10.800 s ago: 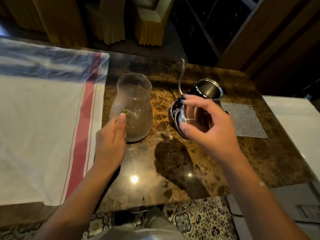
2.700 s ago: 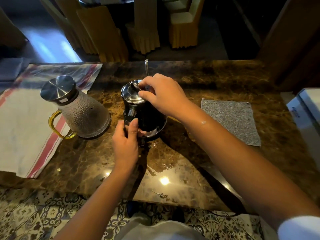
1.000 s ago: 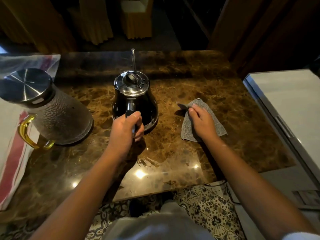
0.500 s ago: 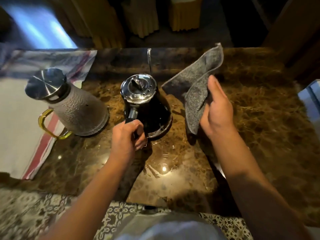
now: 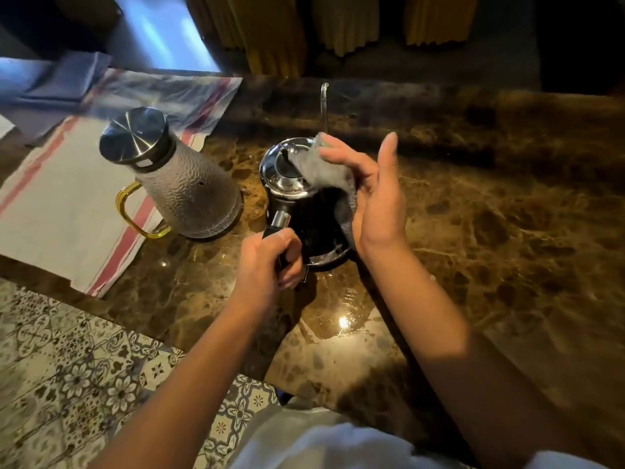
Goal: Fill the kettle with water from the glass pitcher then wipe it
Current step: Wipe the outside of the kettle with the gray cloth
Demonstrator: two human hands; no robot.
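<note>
A black kettle (image 5: 314,231) with a shiny steel lid and a thin gooseneck spout (image 5: 324,106) stands mid-table. My left hand (image 5: 267,265) grips its handle at the near side. My right hand (image 5: 375,198) holds a grey cloth (image 5: 318,170) against the kettle's lid and right flank, fingers laid over the cloth and thumb raised. The cloth covers part of the lid and hangs down under my palm. The textured glass pitcher (image 5: 182,184) stands left of the kettle, with a steel lid on it and a yellow handle.
The marble table (image 5: 490,231) stretches to the right of the kettle. A white towel with red stripes (image 5: 67,198) lies at the left, partly under the pitcher. Yellow-draped chairs (image 5: 277,28) stand beyond the far edge. Patterned floor tiles (image 5: 84,367) show below the near edge.
My right hand has brought the grey cloth down from the air onto the kettle's lid and right side. My left hand keeps its grip on the handle.
</note>
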